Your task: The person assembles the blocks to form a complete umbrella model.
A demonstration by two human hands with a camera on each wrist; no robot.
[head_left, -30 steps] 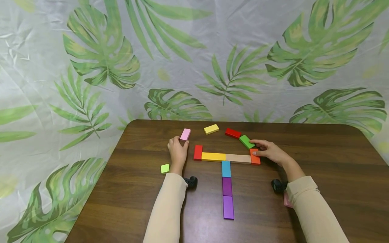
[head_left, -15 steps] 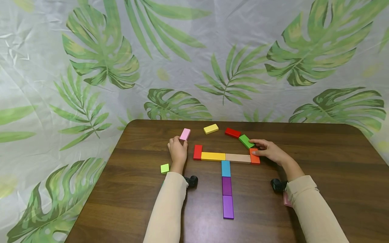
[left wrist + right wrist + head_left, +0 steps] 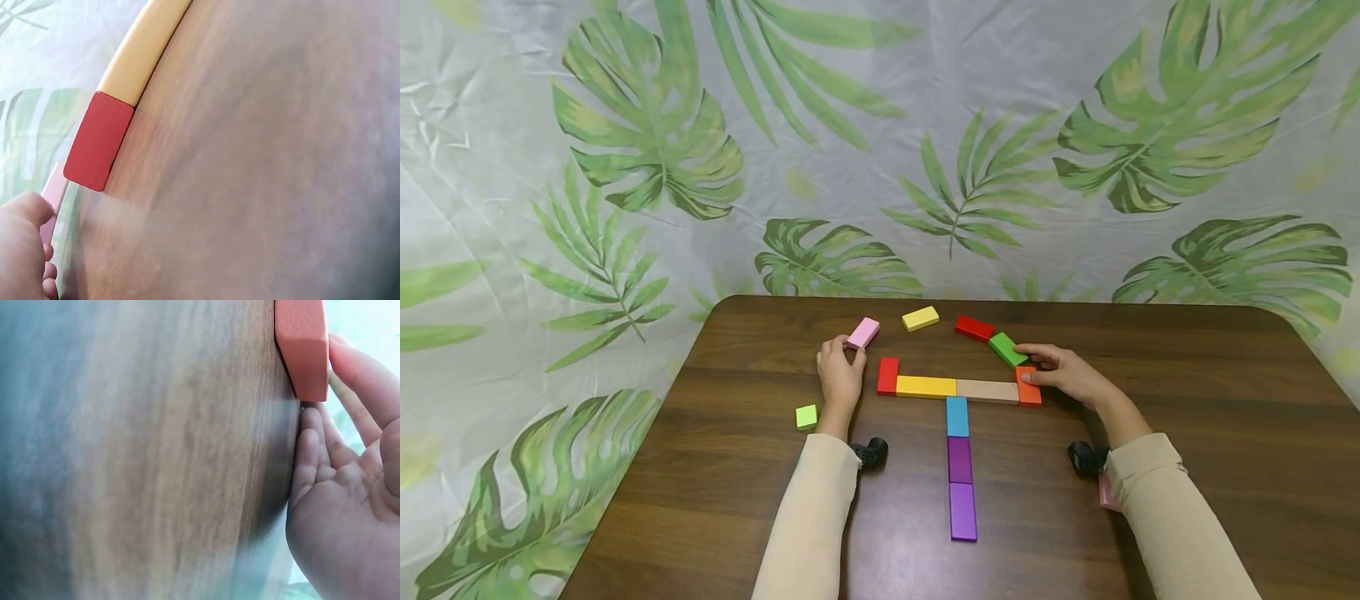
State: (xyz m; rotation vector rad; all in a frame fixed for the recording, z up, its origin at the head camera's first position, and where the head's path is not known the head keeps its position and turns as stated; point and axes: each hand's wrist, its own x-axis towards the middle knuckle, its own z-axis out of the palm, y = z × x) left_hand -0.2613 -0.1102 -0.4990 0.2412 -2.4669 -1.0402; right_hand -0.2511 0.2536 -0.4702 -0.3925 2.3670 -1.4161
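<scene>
Two purple blocks (image 3: 962, 487) and a blue block (image 3: 957, 417) form a column at lower centre on a brown table (image 3: 700, 517). Right of centre, the right hand (image 3: 1070, 379), fingers loosely extended, touches an orange block (image 3: 1030, 393) with its thumb and a green block (image 3: 1006, 348) with its index finger. Near the frame's centre, the left hand (image 3: 840, 375) pinches a pink block (image 3: 864, 332). Beyond lies a pale yellow block (image 3: 921, 318).

**Makeshift filming corner**

A creased leaf-print cloth (image 3: 850, 179) hangs behind a wood-grained worktop (image 3: 1217, 375), and a black camera (image 3: 875, 452) sits at each wrist (image 3: 833, 423); whether it lies in a home or studio cannot be told.
</scene>
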